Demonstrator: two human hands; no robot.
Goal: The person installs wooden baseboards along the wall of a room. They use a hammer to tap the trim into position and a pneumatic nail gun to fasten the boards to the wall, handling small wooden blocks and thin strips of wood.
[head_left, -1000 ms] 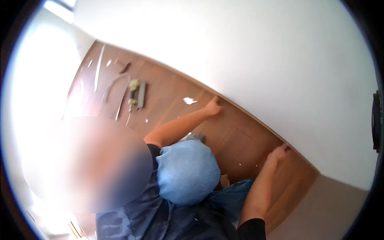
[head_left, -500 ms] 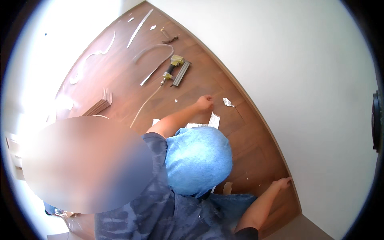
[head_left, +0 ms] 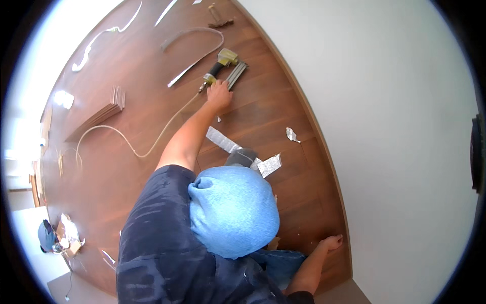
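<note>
My left hand reaches forward with its fingers apart, at the lower end of a yellow-green and black nail gun that lies on the wood floor. The gun's grey magazine runs beside the fingertips, and an air hose leads from its handle end. Low on the right, my right hand is closed beside the brown trim strip along the wall. Whatever its fingers hold is too small to make out. My bent knee in blue jeans is between my arms.
Silvery strips lie by my foot, and a torn scrap sits nearer the wall. Ahead are a hammer and a curved pale strip. Stacked boards lie left; a cardboard box stands lower left.
My left hand has moved forward from near the silvery strips to the nail gun. My right hand stays by the trim. The view has shifted, showing more floor on the left.
</note>
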